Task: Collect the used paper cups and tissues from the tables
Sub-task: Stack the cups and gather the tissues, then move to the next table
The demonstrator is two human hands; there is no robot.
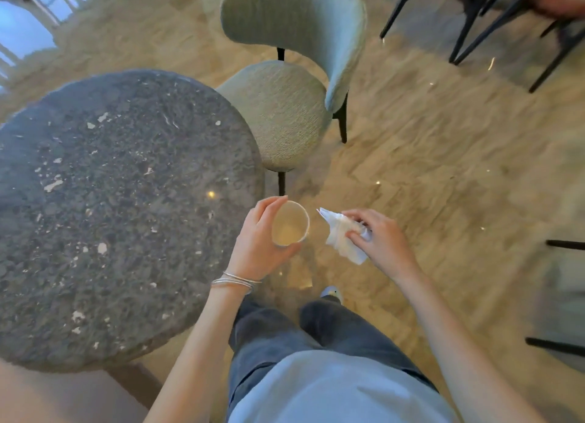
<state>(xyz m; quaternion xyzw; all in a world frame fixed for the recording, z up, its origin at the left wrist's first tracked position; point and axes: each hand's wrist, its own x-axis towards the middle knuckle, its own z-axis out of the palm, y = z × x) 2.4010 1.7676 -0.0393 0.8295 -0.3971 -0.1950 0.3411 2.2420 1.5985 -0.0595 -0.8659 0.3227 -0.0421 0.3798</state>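
Here, your left hand [258,243] curled round the paper cup [290,227], your right hand [378,237] pinching the crumpled tissue [340,234], round stone table [110,216] just beside

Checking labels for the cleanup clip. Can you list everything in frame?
paper cup: 1, white, cream inside; upright in the left hand, just off the table's edge
tissue: 1, white, crumpled; in the right hand
round table: 1, dark grey speckled stone; left
upholstered chair: 1, pale grey-green, black legs; by the table's far side
black chair legs: several, top right and right edge; blurred
floor: beige, marbled
bracelets: thin, silver; left wrist, count unclear
jeans: dark; bottom centre
shirt: light blue; bottom edge
left hand: 1, grips the paper cup
right hand: 1, pinches the tissue
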